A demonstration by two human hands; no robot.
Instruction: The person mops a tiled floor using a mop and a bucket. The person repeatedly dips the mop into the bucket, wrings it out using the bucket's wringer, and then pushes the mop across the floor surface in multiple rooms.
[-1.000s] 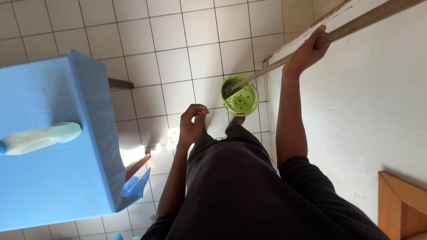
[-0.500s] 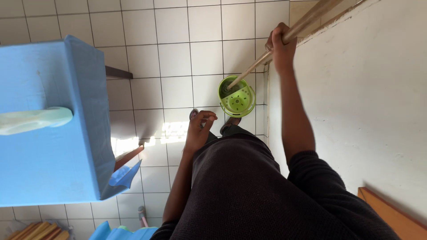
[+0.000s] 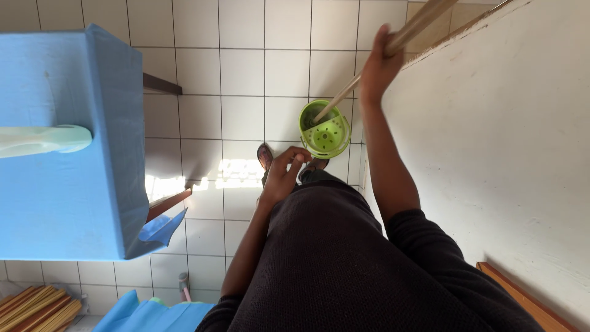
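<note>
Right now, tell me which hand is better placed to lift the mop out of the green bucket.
Right. The right hand already grips the mop handle, whose lower end sits in the green bucket. The left hand hangs by the thigh, holding nothing I can see.

Wooden mop handle slants into a lime-green bucket on white floor tiles.

The long, pale-brown pole runs diagonally from the upper right edge down to the left, its lower end inside the bucket's open half. The round bucket stands upright close to the white wall's base, its other half covered by a perforated green wringer tray with a central hub.
</note>
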